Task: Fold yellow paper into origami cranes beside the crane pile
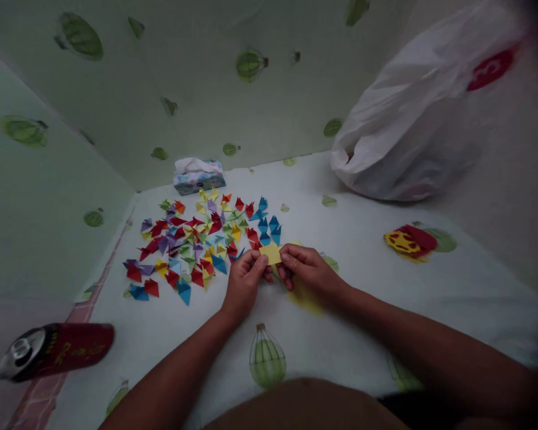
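A small folded yellow paper (271,254) is held between my two hands, above the white surface. The fingers and thumb of my left hand (246,276) pinch its left edge. On its right side, my right hand (311,270) grips it the same way. More yellow paper (307,300) lies under my right hand, partly hidden by it. Just beyond and to the left of my hands spreads a group of folded paper cranes (197,239) in red, blue, purple, green, orange and yellow.
A tissue box (200,179) stands against the wall behind the cranes. A large white plastic bag (394,137) sits at the back right, with red and yellow cut-out pieces (410,240) before it. At the left edge is a dark red can (72,347).
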Demonstrator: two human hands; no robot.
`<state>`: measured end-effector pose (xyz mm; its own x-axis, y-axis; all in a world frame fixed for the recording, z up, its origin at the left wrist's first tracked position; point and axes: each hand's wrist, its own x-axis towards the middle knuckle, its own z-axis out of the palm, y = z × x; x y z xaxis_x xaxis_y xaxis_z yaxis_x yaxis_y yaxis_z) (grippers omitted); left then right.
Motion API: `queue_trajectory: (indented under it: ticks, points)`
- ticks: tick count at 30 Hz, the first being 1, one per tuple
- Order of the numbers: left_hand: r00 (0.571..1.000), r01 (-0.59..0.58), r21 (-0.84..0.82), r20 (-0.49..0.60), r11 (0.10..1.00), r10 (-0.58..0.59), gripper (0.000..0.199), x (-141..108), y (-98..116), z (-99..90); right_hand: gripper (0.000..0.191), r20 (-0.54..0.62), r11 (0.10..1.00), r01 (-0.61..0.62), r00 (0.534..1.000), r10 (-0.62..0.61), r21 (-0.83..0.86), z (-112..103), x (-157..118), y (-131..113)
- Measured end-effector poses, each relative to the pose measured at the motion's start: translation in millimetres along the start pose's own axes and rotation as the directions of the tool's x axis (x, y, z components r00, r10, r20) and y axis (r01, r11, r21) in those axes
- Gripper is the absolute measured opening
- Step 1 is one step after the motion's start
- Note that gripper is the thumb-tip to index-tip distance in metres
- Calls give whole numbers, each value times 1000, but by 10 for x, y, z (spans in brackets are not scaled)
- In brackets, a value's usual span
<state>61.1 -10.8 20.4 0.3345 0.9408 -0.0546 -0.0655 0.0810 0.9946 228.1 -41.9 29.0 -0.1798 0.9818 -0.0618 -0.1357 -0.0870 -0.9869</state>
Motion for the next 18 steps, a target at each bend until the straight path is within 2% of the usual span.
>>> queue_trajectory:
  ticks: [5, 12, 18]
  points:
    - [999, -34, 65, 17, 997, 33, 35, -11, 23, -20, 41, 17, 998, 0, 1000, -1, 57, 6, -8, 38]
    - [998, -54, 50, 20, 997, 53, 27, 1, 13, -30, 33, -7, 999, -12, 1000, 12, -32, -4, 1, 61]
    - [998, -43, 88, 41, 995, 40, 27, 9, -5, -38, 29, -48, 1000, 23, 999, -24, -16, -21, 22, 53]
